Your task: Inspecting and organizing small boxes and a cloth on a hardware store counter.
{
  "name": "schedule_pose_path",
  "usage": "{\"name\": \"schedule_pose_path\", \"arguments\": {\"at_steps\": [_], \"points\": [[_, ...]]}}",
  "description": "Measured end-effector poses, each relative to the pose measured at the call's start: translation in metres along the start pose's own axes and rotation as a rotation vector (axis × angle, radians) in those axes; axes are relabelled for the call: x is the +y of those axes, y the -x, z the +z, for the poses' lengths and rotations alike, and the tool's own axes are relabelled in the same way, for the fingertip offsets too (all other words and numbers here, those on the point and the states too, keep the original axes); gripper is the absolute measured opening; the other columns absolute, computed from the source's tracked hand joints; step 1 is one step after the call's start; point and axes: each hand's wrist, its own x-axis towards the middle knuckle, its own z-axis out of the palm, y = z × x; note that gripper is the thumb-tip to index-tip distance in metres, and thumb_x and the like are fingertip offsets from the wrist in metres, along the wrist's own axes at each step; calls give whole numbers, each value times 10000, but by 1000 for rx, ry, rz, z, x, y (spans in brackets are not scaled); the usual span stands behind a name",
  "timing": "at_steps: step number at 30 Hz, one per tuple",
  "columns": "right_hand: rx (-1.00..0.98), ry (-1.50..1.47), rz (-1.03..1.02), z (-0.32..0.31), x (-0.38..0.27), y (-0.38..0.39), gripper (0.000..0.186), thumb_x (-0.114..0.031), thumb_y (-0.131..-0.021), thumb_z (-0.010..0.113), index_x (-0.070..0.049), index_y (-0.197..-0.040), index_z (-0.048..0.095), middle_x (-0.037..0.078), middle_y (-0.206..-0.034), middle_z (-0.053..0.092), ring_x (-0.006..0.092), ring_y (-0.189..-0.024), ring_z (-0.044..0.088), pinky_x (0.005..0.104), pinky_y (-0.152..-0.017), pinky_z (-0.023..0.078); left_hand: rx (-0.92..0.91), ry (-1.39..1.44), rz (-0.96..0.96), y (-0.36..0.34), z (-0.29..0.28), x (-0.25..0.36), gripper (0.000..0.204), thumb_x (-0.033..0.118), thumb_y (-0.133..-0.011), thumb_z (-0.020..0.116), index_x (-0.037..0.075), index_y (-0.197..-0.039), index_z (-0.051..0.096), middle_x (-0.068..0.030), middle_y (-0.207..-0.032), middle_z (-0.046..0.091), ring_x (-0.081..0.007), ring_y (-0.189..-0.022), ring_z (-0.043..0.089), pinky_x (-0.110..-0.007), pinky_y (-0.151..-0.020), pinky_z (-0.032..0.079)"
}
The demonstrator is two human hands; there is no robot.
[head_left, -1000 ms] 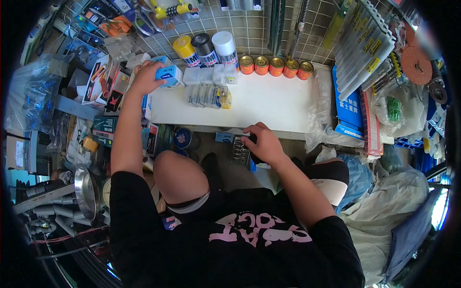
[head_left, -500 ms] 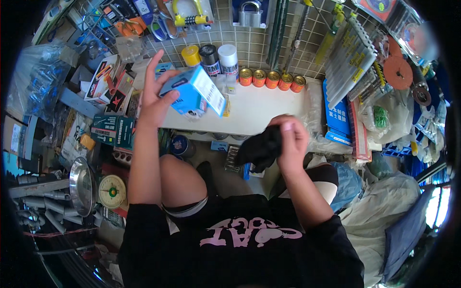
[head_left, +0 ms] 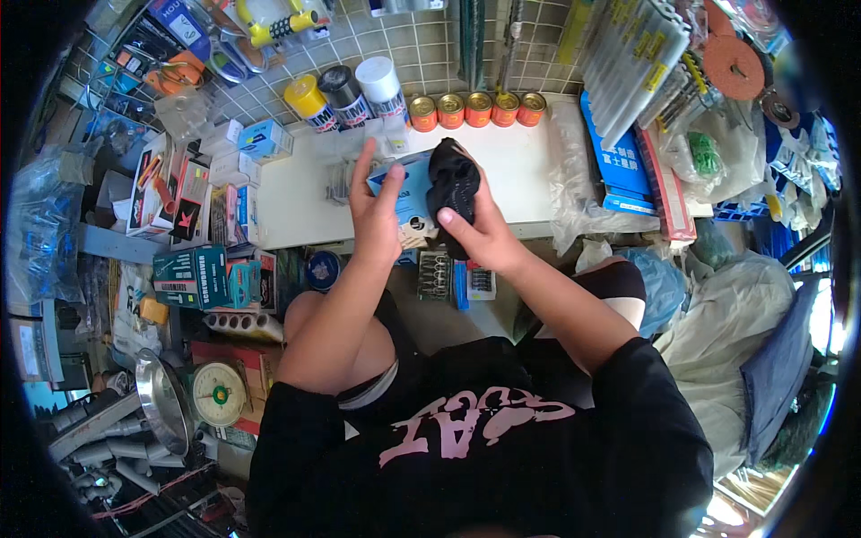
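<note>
At the white counter (head_left: 518, 170), left grip (head_left: 374, 215) clasps a blue box (head_left: 410, 188), right grip (head_left: 490, 237) black cloth (head_left: 451, 184).

A pale wire grid wall (head_left: 426, 63) rises behind a long white tabletop (head_left: 516, 166), its near edge bowed by the lens. Clear plastic sheeting (head_left: 574, 170) lies over the table's right end. Below, a grey floor (head_left: 421, 318) shows in shade. Along the left, a grey metal rail (head_left: 126, 244) crosses crowded stock. On the right hangs a rumpled beige drape (head_left: 726, 314); beyond it, bright white light (head_left: 837, 309) breaks in at the far edge, leaving the lower left corner dark.
</note>
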Motion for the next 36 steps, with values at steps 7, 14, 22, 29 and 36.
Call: {"name": "schedule_pose_path", "arguments": {"at_steps": [7,14,22,29,36], "points": [[277,-774,778,-3,25,1,689,-616,-1028,522,-73,-1450,480,92,-1205,669,202,-992,676,344,-838,572,-289,-18,-39,-11,-11,-9,888,329,-850,875,9,-1547,427,-94,-1244,651,-157,-1117,629,-312,-976,512],[99,-837,838,9,9,10,730,-679,-1033,441,-84,-1453,495,63,-1085,684,162,-916,668,330,-782,572,-303,-29,34,-13,-15,3,1000,471,-762,919,4,-1508,447,-76,-1136,662,-157,-1038,645,-298,-924,520],[116,-748,750,6,9,10,689,-499,-973,703,-93,-1457,427,66,-1215,605,152,-999,632,331,-795,565,-225,-157,54,-20,-31,-25,899,558,-822,843,62,-1476,477,-91,-1229,601,-178,-1129,593,-323,-988,482],[336,-609,490,-1,-3,4,575,-328,-1007,700,-77,-1447,429,63,-1248,596,181,-1093,621,352,-904,554,-443,21,67,2,2,-49,1045,421,-881,832,119,-1619,157,-118,-1479,453,-235,-1333,502,-389,-1071,453],[193,-431,535,-13,1,8,726,-244,-926,806,-45,-1482,386,59,-1277,571,180,-1161,572,355,-1030,481,-349,241,-235,6,-3,-53,1011,203,-853,864,199,-1616,201,-91,-1334,570,-211,-1223,595,-356,-955,530]]}}
